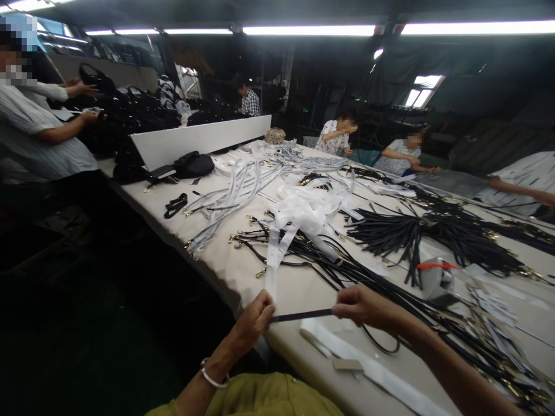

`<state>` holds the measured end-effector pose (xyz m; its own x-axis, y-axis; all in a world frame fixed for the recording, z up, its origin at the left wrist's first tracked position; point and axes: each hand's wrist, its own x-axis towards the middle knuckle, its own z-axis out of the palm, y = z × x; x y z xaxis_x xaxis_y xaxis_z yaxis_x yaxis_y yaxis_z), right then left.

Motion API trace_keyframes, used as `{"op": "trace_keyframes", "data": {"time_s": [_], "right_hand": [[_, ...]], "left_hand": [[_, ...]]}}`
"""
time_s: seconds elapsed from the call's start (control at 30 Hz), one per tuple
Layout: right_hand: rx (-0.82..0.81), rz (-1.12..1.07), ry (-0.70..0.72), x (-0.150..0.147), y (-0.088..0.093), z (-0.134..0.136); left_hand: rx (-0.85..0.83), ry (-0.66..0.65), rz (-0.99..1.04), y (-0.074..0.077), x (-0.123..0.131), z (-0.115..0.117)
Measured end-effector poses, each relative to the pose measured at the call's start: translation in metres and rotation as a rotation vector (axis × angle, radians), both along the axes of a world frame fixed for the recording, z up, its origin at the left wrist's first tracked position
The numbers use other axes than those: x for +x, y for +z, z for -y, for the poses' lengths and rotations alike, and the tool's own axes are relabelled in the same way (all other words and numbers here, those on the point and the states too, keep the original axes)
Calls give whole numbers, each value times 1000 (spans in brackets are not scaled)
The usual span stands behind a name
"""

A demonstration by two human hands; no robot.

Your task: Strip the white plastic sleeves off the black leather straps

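Note:
A black strap is stretched level between my hands over the near edge of the table. My left hand pinches its left end; a translucent white plastic strip runs down to the same fingers, and I cannot tell whether they grip it too. My right hand is closed on the strap's other side, and a loop of black strap hangs below it. Just beyond lies a bundle of black straps with gold-coloured clasps, partly under a heap of white plastic film.
On the pale table are plastic-wrapped straps, a large black strap bundle, a black pouch and a white roll. A white panel stands at the back left. Several people work around, one person standing left.

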<state>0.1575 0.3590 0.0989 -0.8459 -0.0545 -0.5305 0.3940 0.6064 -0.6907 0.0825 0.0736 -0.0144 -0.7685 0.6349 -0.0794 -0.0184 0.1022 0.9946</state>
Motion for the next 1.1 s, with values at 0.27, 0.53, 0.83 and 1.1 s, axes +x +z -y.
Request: {"op": "trace_keyframes", "data": {"time_s": [0.27,0.53,0.83,1.1], "right_hand": [[146,-42,23,-6,97,-69],[300,-414,460,-75,103,99],[341,-365,546,-100,112,87],[407,-316,537,-99,114,38]], "left_hand": [[-53,184,-15,-35,-8,72],[291,166,-32,67,-7,13],[115,583,-168,48,-16,93],[-47,701,-145,-21,9,134]]}}
